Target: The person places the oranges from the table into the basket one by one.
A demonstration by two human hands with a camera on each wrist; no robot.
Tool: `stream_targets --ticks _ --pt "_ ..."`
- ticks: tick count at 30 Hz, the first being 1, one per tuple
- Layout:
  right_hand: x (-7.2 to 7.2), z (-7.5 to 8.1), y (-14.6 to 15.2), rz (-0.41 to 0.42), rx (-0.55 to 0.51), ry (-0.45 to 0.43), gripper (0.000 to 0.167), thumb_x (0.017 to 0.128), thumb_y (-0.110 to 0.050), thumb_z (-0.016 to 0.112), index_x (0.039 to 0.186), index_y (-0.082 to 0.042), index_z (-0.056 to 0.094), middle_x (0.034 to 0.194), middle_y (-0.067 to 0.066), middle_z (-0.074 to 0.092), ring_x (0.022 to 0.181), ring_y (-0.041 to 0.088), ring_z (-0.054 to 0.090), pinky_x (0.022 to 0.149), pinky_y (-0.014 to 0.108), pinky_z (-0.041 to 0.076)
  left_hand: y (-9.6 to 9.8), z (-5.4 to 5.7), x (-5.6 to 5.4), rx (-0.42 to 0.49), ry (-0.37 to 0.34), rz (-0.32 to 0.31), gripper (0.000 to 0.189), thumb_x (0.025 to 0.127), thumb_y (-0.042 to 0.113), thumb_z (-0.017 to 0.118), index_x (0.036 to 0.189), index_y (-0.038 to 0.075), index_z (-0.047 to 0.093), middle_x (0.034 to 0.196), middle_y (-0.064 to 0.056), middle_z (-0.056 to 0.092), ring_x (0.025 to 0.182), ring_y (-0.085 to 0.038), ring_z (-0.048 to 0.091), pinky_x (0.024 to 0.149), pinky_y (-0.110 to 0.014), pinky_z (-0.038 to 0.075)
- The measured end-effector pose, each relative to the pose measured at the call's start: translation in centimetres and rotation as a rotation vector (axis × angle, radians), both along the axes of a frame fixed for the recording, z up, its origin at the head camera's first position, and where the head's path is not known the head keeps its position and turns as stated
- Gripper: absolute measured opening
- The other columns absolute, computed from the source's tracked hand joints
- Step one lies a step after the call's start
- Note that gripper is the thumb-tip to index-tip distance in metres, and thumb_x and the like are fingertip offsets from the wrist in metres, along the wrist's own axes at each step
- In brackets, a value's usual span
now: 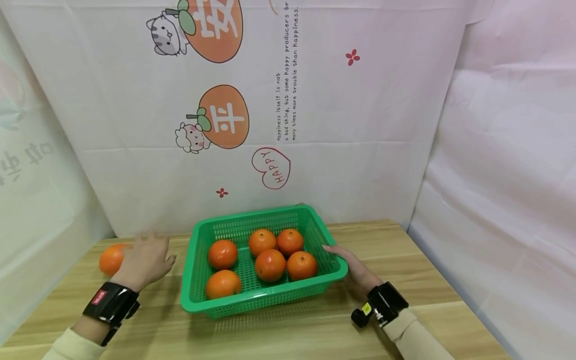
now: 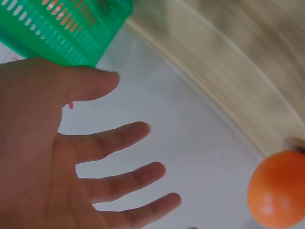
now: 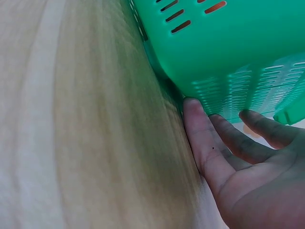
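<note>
A green plastic basket point(image 1: 265, 298) with slotted walls stands on the table, holding several oranges point(image 1: 270, 265). My right hand point(image 1: 353, 267) grips its right side: one digit lies over the rim in the head view, while in the right wrist view other fingertips point(image 3: 194, 107) press the outer wall low, close to the tabletop. To the left of the basket, my left hand point(image 1: 145, 259) is held with fingers spread and nothing in them. Beside it lies a single loose orange point(image 1: 111, 259), partly hidden by that hand in the head view and apart from its fingers in the left wrist view point(image 2: 277, 190).
The wood-grain table point(image 1: 270, 335) ends at a white printed cloth point(image 1: 337, 150) hanging behind the basket. More white cloth point(image 1: 508, 200) hangs along the right, and another sheet point(image 1: 40, 210) along the left near the loose orange.
</note>
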State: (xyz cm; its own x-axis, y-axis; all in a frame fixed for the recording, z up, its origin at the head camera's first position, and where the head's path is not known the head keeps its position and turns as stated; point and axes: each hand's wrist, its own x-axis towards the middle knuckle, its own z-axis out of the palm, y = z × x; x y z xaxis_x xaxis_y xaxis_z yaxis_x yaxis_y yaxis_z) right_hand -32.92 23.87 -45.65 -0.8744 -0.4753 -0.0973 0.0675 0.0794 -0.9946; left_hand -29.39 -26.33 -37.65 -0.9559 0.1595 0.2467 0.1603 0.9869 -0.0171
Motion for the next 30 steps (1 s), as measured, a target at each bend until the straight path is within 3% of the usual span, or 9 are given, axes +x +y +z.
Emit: stream_targets --ticks 9,16,23,30 --pt "-0.1 0.2 -0.1 0.026 -0.026 0.010 0.080 0.108 -0.052 0.042 0.168 -0.007 0.015 0.162 0.025 0.041 0.124 0.012 0.062 0.109 0.031 0.049 -1.9 -0.8 -0.1 0.011 -0.153 0.085 0.041 0.095 0.029 0.070 0.112 -0.008 0.065 0.107 -0.034 0.056 0.102 -0.067 0.053 0.075 -0.086 0.043" --pt "-0.1 0.0 -0.1 0.030 -0.022 0.022 0.085 0.106 -0.057 0.044 0.169 -0.010 0.012 0.165 0.021 0.037 0.132 0.013 0.055 0.110 0.031 0.045 -2.7 -1.3 0.0 0.064 -0.257 0.101 0.048 0.095 0.029 0.068 0.120 -0.012 0.061 0.112 -0.038 0.054 0.102 -0.069 0.051 0.077 -0.089 0.041" --pt "-0.2 0.0 0.1 0.025 -0.029 0.028 0.085 0.107 -0.055 0.043 0.168 -0.007 0.010 0.164 0.025 0.037 0.126 0.010 0.060 0.108 0.028 0.048 -3.0 -1.3 0.3 0.069 -0.319 0.082 0.054 0.098 0.030 0.067 0.128 -0.014 0.057 0.121 -0.039 0.053 0.091 -0.049 0.060 0.070 -0.077 0.051" --pt "-0.2 0.1 0.0 0.017 -0.025 0.007 0.080 0.108 -0.051 0.041 0.169 -0.009 0.010 0.167 0.026 0.032 0.128 0.011 0.059 0.110 0.029 0.046 -3.5 -2.1 0.3 0.074 -0.352 0.088 0.060 0.098 0.032 0.066 0.134 -0.014 0.055 0.130 -0.045 0.047 0.099 -0.059 0.058 0.075 -0.077 0.051"
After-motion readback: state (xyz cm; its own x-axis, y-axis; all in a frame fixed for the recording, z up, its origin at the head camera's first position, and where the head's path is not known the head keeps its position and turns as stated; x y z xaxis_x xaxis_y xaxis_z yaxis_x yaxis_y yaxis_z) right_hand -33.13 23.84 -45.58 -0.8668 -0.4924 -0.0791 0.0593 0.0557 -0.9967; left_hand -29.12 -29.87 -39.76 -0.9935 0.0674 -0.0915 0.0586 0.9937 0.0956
